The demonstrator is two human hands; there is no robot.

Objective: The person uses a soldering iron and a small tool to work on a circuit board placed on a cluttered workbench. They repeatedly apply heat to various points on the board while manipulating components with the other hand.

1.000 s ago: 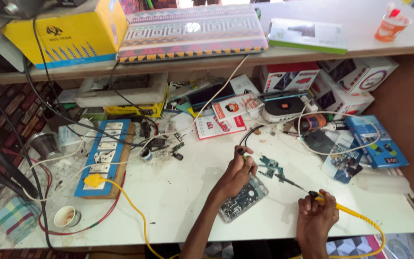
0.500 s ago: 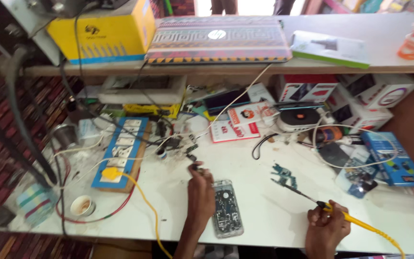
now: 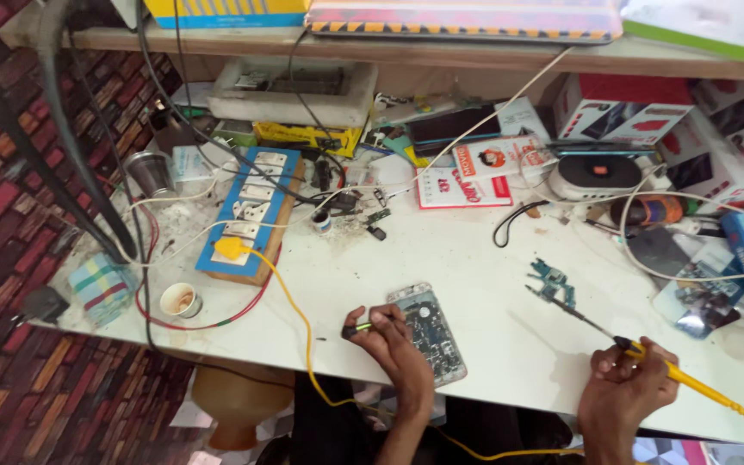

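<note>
Our left hand (image 3: 389,340) pinches a small green-tipped tool (image 3: 356,328) beside the opened silver phone with its bare circuit board (image 3: 430,331), long axis running away from us (slightly rightward); our right hand (image 3: 626,392), farther off, grips the yellow-handled soldering iron (image 3: 596,329).

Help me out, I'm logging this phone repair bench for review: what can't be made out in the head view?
- Left hand: the small green-tipped tool is mostly wrapped by the fingers, too small to identify.
- Opened phone: its near left edge sits under that hand; board parts too fine.
- Right hand: soldering iron grip covered; yellow cord leaves the frame's right edge.
- Small circuit board: detail blurred.
</note>
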